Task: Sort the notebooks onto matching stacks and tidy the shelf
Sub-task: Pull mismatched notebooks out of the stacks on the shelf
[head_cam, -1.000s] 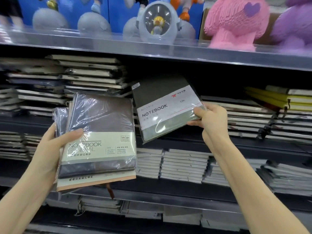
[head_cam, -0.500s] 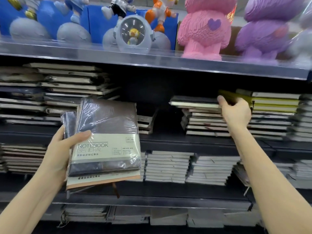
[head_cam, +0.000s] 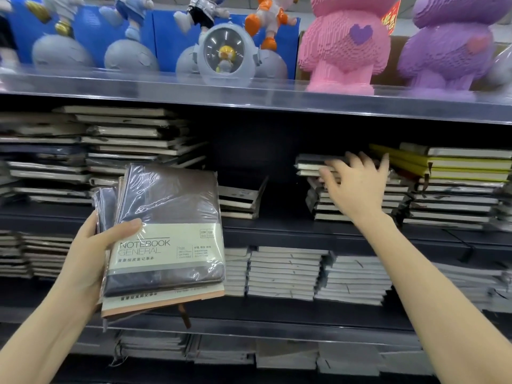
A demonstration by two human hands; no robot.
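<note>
My L hand [head_cam: 88, 253] grips bundle [head_cam: 166, 239], thumb across cover; bundle low-left of dark stack [head_cam: 310, 159], long axis near-upright. My R hand [head_cam: 357, 187] empty, fingers spread at stack front, contact unclear. R nearer stack.

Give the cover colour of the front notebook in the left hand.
The front notebook is brown with a cream band; head view.
</note>
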